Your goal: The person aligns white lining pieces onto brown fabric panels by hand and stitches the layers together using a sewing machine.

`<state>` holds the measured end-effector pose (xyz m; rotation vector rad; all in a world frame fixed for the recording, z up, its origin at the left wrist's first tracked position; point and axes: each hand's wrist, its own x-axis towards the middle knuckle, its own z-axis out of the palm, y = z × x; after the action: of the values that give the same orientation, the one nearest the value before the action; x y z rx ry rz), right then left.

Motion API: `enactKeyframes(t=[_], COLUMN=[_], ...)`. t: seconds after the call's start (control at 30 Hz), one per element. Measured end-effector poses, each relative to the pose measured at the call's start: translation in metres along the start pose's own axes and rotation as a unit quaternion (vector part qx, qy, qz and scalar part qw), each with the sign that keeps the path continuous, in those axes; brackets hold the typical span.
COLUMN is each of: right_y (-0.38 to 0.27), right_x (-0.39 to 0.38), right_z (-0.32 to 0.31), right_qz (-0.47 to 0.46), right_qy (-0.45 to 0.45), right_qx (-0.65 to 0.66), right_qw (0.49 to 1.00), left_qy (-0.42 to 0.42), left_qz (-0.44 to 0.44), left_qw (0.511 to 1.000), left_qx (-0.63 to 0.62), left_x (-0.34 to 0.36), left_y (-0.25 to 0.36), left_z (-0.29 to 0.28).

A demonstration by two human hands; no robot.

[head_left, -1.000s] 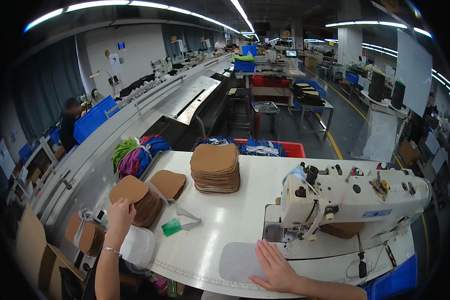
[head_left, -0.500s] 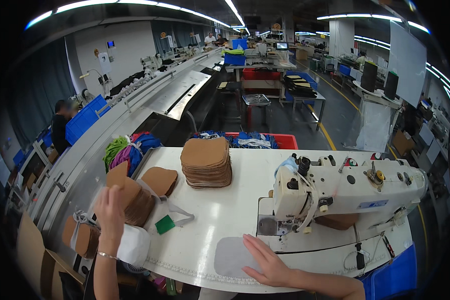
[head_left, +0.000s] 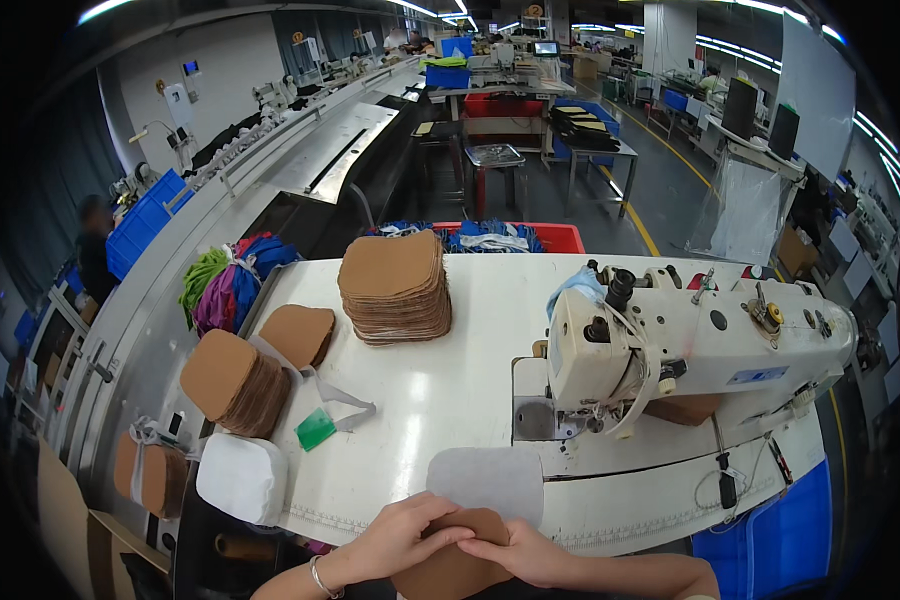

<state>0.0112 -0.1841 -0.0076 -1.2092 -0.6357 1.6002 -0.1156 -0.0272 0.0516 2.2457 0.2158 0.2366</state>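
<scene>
a blue label [head_left: 757, 376] is on the sewing machine [head_left: 710, 335], ahead and right of the right hand [head_left: 526, 553], too blurry to read. far ahead of it, a round orange sign [head_left: 535, 11] shows a number. ruler marks [head_left: 325, 519] line the edge of the table [head_left: 370, 475] beside the left hand [head_left: 402, 534].

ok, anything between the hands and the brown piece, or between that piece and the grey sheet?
Nothing visible. Left hand and right hand grip the brown piece directly. Its far edge overlaps the near part of the grey sheet in view; can't tell if they touch.
</scene>
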Motion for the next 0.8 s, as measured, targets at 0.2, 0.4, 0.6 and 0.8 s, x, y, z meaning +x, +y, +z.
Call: enactKeyframes(t=[0.2,0.4,0.6,0.8], right_y=[0.017,0.002,-0.027,-0.016], right_x=[-0.029,-0.032,-0.038,-0.031], right_z=[0.003,-0.029,-0.057,-0.053], right_qz=[-0.125,-0.450,-0.477,-0.514], right_qy=[0.083,0.068,0.145,0.147], right_qx=[-0.091,-0.573,-0.751,-0.705], right_qw=[0.985,0.682,0.433,0.466], left_qy=[-0.004,-0.088,-0.110,-0.149], left_qz=[-0.052,-0.164,-0.129,-0.107], left_qw=[0.998,0.980,0.983,0.981], left_qx=[-0.027,-0.076,-0.068,-0.069], left_x=[-0.002,0.028,0.083,0.066], left_y=[-0.010,-0.011,-0.002,-0.032], left_z=[0.006,-0.010,-0.014,0.005])
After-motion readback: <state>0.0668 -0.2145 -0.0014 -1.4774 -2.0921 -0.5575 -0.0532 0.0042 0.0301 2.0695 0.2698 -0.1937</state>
